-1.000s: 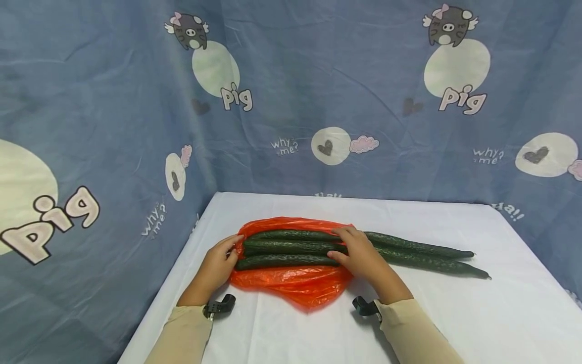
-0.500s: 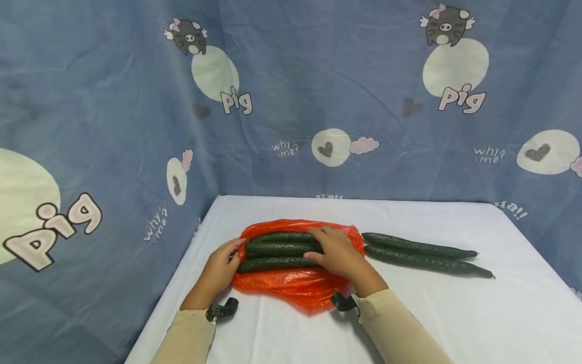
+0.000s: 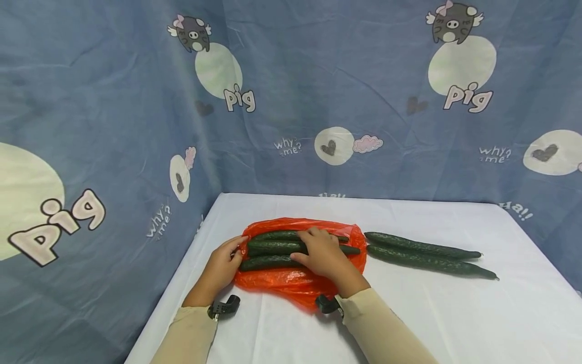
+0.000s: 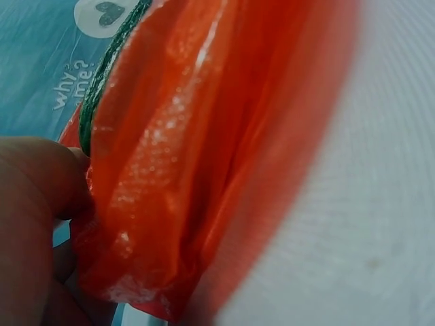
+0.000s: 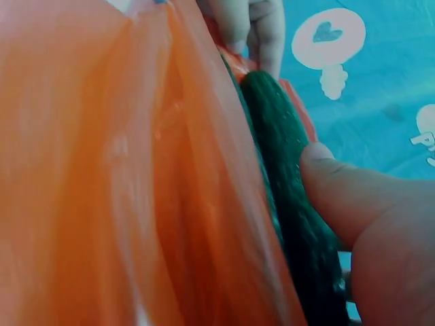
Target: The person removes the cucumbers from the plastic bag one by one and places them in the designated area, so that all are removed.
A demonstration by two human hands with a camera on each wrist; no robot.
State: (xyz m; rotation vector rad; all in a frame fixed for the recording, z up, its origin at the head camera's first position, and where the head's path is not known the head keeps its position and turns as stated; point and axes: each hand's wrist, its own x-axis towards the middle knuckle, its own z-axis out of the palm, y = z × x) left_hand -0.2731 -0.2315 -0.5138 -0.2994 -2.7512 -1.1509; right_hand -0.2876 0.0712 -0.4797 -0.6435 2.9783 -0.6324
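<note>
Pinching the crinkled red plastic bag (image 3: pixel 284 280) at its left end, the left hand (image 3: pixel 221 265) is steadying it; the right hand (image 3: pixel 321 254) is gripping long dark-green cucumbers (image 3: pixel 273 247) lying within it, likely firm, weighty and slick, best held mid-length.

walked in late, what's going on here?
A person is working with cucumbers and a red plastic bag. The left hand pinches the bag's left end, and the right hand rests across the three cucumbers lying in it. Two more cucumbers lie outside, on the white table to the right.
</note>
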